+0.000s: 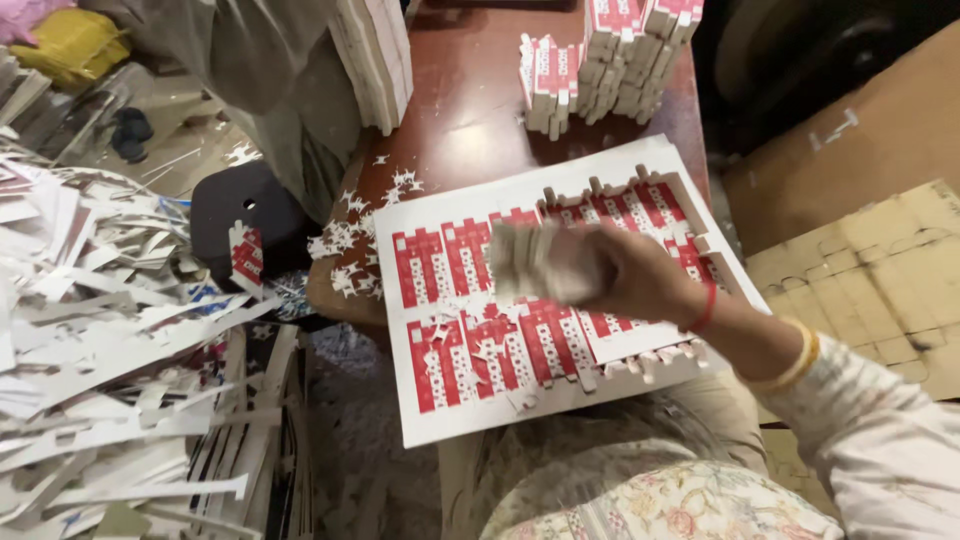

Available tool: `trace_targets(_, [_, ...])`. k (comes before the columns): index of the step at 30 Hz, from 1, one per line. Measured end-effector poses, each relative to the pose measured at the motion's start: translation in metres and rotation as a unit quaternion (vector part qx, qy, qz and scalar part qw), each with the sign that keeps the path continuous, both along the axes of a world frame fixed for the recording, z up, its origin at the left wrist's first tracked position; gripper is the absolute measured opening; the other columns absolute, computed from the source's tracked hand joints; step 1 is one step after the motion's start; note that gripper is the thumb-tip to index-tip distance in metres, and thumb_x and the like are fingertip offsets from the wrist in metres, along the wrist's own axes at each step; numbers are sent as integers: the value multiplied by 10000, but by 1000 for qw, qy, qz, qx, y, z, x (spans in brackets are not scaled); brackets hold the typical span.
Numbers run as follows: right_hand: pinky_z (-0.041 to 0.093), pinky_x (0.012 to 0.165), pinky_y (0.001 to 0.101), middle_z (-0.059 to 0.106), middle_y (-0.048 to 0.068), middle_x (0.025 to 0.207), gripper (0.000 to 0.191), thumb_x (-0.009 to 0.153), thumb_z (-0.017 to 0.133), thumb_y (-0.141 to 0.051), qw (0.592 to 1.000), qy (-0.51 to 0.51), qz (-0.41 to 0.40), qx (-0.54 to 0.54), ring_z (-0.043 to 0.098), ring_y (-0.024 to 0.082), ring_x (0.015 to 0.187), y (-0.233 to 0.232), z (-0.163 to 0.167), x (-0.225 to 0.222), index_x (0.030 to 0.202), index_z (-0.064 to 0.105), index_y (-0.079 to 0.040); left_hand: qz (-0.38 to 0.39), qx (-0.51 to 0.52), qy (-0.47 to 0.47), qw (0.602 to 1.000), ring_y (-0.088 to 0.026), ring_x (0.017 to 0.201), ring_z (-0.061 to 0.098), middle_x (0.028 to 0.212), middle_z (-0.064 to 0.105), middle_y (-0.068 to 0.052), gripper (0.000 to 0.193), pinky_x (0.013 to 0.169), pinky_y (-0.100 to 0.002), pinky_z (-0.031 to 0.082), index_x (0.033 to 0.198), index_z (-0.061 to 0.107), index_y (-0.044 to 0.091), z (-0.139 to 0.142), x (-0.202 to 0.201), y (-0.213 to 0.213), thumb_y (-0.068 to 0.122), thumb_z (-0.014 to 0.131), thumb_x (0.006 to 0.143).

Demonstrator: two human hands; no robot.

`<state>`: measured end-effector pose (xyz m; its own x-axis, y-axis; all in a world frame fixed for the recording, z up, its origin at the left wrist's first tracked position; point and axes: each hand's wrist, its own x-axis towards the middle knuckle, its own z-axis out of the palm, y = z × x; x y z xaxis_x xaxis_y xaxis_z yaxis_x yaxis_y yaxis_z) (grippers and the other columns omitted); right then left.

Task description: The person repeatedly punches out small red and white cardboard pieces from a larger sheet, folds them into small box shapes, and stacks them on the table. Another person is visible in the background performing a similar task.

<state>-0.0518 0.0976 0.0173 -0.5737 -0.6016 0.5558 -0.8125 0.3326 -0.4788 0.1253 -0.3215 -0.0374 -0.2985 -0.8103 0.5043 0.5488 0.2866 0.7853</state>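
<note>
Only one hand shows, the right hand (640, 275); the left is out of view. It is closed around a stack of punched-out carton blanks (540, 262), smeared by motion blur so their edges are hard to read. The stack juts leftward from the fingers, held just above the red-and-white die-cut sheets (450, 380) lying on the brown table (470, 110).

A small carton-making workshop — printed die-cut sheets (520, 300), stacked blanks (620, 60), heaps of paper offcuts (100, 330).
</note>
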Motion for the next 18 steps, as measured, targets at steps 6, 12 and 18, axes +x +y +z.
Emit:
trace_targets(6, [573,987,302,665,61,1194,774,682,914,-301,940,-302,-67,-146,669,131,1081,-48,1,-138,1319,534,-77,-28,-149,-648,746,-206,618,635,841,733,-104,328,574,-344,520,1192,687,79,-107,15,-99,289,552,980])
trace_targets(12, [525,990,414,604,187,1247,836,682,987,-289,980,193,-49,20,623,320,1135,-105,27,-140,1315,528,7,-90,-166,-524,831,-244,694,706,925,783,-126,401,639,-382,567,1171,747,88,-88,20,-56,394,572,982])
trace_targets(18, [613,927,411,582,161,1297,781,708,964,-282,949,217,196,116,653,330,1122,-172,38,-63,1318,541,-43,-133,-305,-343,878,-312,659,660,712,665,-138,423,591,-410,516,961,682,52,3,-59,-5,432,799,817])
